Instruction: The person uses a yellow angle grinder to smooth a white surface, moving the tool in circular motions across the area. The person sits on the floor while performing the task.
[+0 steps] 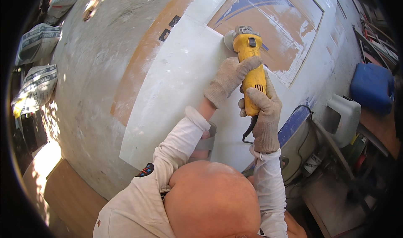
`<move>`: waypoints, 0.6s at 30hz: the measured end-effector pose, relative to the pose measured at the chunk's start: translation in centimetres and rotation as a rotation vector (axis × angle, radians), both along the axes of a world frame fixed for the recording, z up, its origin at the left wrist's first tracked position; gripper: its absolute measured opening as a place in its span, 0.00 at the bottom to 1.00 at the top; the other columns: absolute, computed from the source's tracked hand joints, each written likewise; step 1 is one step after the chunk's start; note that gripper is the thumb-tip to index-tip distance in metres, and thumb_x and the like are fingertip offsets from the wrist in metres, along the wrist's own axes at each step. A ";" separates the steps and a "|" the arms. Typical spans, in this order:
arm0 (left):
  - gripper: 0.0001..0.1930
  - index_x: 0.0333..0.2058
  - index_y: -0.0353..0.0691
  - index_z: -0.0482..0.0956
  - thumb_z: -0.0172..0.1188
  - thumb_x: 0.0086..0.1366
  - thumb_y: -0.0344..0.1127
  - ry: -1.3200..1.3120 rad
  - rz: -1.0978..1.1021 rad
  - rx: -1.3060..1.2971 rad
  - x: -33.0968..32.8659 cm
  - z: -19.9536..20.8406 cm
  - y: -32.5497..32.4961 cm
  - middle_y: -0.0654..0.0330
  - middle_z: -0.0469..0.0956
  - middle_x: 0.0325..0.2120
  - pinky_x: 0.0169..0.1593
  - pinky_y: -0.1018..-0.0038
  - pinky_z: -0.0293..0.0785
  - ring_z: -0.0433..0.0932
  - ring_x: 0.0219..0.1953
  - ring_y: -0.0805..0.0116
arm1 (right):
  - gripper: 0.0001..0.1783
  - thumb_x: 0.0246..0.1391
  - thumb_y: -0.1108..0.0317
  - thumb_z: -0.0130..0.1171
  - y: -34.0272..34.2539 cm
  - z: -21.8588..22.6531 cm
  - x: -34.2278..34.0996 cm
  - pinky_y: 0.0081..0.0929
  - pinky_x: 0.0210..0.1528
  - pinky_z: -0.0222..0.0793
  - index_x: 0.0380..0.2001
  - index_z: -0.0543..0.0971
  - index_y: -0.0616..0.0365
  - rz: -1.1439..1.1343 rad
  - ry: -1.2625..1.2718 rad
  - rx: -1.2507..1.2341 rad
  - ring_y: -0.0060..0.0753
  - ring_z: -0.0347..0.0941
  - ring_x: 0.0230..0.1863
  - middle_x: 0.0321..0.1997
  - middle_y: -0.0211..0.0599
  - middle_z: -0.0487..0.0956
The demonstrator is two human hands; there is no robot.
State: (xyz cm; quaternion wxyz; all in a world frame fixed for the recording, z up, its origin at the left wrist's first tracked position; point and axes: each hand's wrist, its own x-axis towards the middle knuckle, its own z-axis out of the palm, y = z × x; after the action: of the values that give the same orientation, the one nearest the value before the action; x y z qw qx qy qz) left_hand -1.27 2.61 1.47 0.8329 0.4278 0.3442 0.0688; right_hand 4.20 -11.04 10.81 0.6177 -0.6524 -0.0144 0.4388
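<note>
A yellow angle grinder [250,49] with a grey head lies over a white sheet panel [168,99]. Its pale disc [229,41] is at the lower left corner of a rectangular cutout, where brown and blue cardboard [256,32] shows. My left hand [231,78], in a grey-beige knit glove, grips the grinder's body just behind the head. Farther back, my gloved right hand [267,112] wraps round the rear of the body. A black cord [250,129] leaves the tool's end. Whether the disc spins or touches the edge I cannot tell.
Several filled bags [37,89] stand along the left side. At the right are a blue jerrycan [372,87], a whitish jug [346,116] and a dark bottle [312,164]. A cable [300,143] loops beside the panel's right edge. Brown boards [73,192] lie lower left.
</note>
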 end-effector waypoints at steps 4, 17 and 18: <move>0.37 0.58 0.31 0.84 0.72 0.72 0.64 0.003 0.040 -0.014 -0.5 -0.5 1.2 0.54 0.87 0.46 0.51 0.72 0.84 0.87 0.47 0.68 | 0.53 0.61 0.67 0.73 1.3 -0.4 0.0 0.25 0.22 0.78 0.83 0.61 0.73 0.028 0.008 0.014 0.30 0.84 0.29 0.47 0.45 0.84; 0.39 0.56 0.26 0.84 0.72 0.71 0.64 0.056 0.019 -0.012 -0.7 -1.4 1.2 0.52 0.87 0.43 0.47 0.72 0.86 0.89 0.42 0.65 | 0.53 0.62 0.68 0.73 1.6 0.0 0.1 0.25 0.22 0.79 0.83 0.60 0.74 0.044 0.018 -0.049 0.30 0.84 0.28 0.46 0.44 0.84; 0.39 0.56 0.27 0.84 0.72 0.71 0.64 0.054 0.022 -0.016 -0.7 -1.4 1.0 0.52 0.87 0.43 0.47 0.72 0.86 0.89 0.43 0.66 | 0.52 0.62 0.67 0.73 1.5 0.0 0.1 0.25 0.22 0.79 0.83 0.60 0.74 0.045 0.015 -0.051 0.30 0.84 0.28 0.46 0.44 0.84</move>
State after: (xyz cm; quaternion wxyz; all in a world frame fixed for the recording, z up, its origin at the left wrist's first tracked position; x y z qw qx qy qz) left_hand -1.94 3.65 0.04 0.8259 0.4190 0.3719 0.0635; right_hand 4.29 -9.52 10.83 0.5908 -0.6643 -0.0132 0.4577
